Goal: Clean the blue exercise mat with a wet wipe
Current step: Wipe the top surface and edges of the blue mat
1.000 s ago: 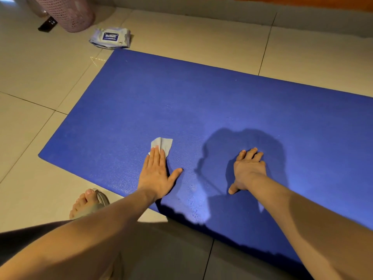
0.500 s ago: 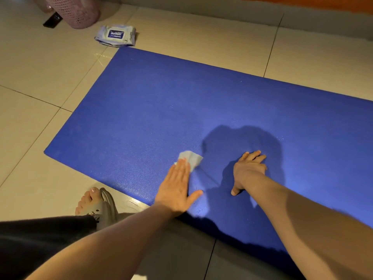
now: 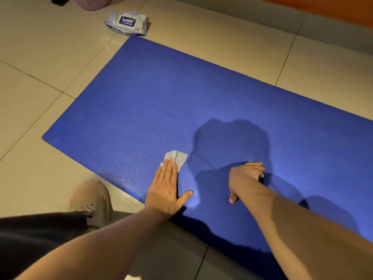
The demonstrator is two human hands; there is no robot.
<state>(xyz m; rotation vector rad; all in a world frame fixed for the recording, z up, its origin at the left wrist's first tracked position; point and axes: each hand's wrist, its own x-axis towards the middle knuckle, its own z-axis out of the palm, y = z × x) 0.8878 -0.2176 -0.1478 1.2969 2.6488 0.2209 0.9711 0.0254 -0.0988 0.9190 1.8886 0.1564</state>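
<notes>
So, biggest thing first: the beige tiled floor (image 3: pixel 40 63) fills most of the view, with dark grout lines running across it. Lying flat on it at an angle is the blue exercise mat (image 3: pixel 161 98), one short end pointing toward the upper left and the rest running off the right edge. A head-shaped shadow falls on the middle of the mat.

Both bare forearms reach in from the bottom. The left hand (image 3: pixel 167 188) is flat on the mat near its near edge, fingers straight and pressed together, thumb sticking out to the right. The right hand (image 3: pixel 245 176) is planted on the mat a bit further right, well apart from the left. Its fingers lie close together pointing away and its thumb angles back down onto the mat. It isn't holding anything.

Near the bottom left, just off the mat's edge, there's a tan slipper (image 3: pixel 96 197) on the tiles, with a dark trouser leg below it.

Up top, a pack of wipes (image 3: pixel 127 22) sits on the floor just beyond the mat's far corner, and a pink perforated basket (image 3: pixel 92 2) is cut off by the top edge.

Smallest: the wet wipe (image 3: pixel 178 157), white and folded, lies on the mat under the left fingertips, poking out beyond them.
</notes>
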